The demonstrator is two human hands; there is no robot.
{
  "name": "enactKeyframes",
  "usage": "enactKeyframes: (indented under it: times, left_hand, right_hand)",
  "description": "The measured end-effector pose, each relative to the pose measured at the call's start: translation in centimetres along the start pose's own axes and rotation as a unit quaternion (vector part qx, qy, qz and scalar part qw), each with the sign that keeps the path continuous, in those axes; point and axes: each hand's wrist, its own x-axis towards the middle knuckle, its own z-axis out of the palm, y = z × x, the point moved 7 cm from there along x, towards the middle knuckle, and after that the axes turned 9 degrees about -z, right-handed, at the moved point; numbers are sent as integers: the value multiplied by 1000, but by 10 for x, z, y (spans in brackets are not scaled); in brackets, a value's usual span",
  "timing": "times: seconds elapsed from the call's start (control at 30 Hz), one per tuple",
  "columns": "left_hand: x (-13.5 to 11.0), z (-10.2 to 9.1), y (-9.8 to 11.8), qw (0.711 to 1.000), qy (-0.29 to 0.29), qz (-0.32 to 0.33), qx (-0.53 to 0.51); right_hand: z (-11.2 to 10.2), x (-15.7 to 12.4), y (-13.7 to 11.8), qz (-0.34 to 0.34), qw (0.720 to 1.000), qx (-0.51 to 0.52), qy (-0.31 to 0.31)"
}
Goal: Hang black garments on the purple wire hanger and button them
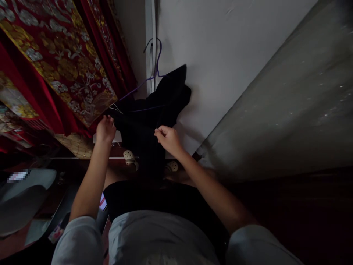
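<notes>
A black garment point(150, 117) hangs on a purple wire hanger point(154, 73) hooked on a white vertical rail point(150, 33) against the white wall. My left hand point(105, 129) grips the garment's left edge with curled fingers. My right hand point(168, 139) pinches the black cloth near its middle. The garment's lower part drops into shadow between my arms.
Red and gold patterned cloths point(55, 55) hang at the left. A grey panel point(289, 103) slants at the right. Two pale clogs point(130, 157) show on my feet below. A grey object point(24, 195) lies at lower left.
</notes>
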Motion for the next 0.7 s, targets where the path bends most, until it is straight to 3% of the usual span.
enactKeyframes:
  times: [0.07,0.17,0.23,0.3,0.37,0.47,0.57,0.7]
  left_hand:
    - [-2,-5,-42,994,-41,-88,56]
    - [-27,-3,-96,962,-141,-182,145]
    - [-49,0,-115,942,-198,-208,176]
    - [-66,5,-117,930,-232,-213,189]
    - [-75,16,-99,934,-246,-179,185]
    - [-85,45,-47,948,-270,-58,158]
    - [-104,76,-1,945,-292,42,143]
    - [-133,104,30,910,-328,139,212]
  right_hand:
    - [-9,6,-10,-19,1000,-7,-7]
    - [-27,15,-21,-26,1000,-1,-5]
    - [-37,18,-27,-32,999,6,-8]
    - [-41,19,-30,-43,999,-9,-31]
    - [-39,17,-28,-50,994,-49,-82]
    - [-23,12,-21,-43,979,-67,-187]
    - [-2,1,-28,-45,960,43,-273]
    - [18,-8,-54,-42,943,146,-297]
